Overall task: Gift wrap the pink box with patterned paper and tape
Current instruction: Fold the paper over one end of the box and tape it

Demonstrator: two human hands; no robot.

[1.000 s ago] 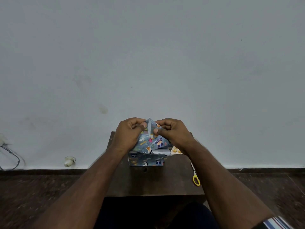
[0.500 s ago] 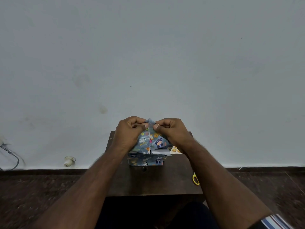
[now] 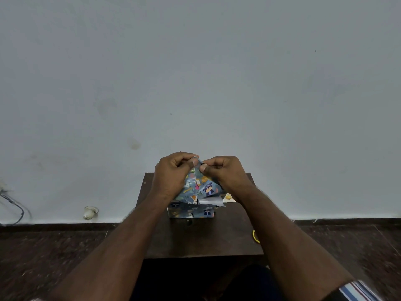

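Observation:
On the small dark wooden table [image 3: 201,240] stands the box [image 3: 191,212], covered in blue-grey patterned paper so no pink shows. A loose flap of that patterned paper [image 3: 200,187] rises above the box into a peak. My left hand [image 3: 173,177] and my right hand [image 3: 225,174] meet at the peak, each pinching the paper's top edge between thumb and curled fingers. A white underside of the paper [image 3: 211,200] shows at the box's right. No tape is visible.
Yellow scissor handles [image 3: 256,236] peek out beside my right forearm at the table's right edge. A paper scrap with orange print [image 3: 228,197] lies behind my right wrist. A plain wall rises right behind the table; a white fitting [image 3: 90,212] and cables [image 3: 13,205] sit at its base, left.
Both hands have stayed at the peak of the paper, closing in slightly and pinching it tighter. My right forearm has shifted and now hides more of the scissors.

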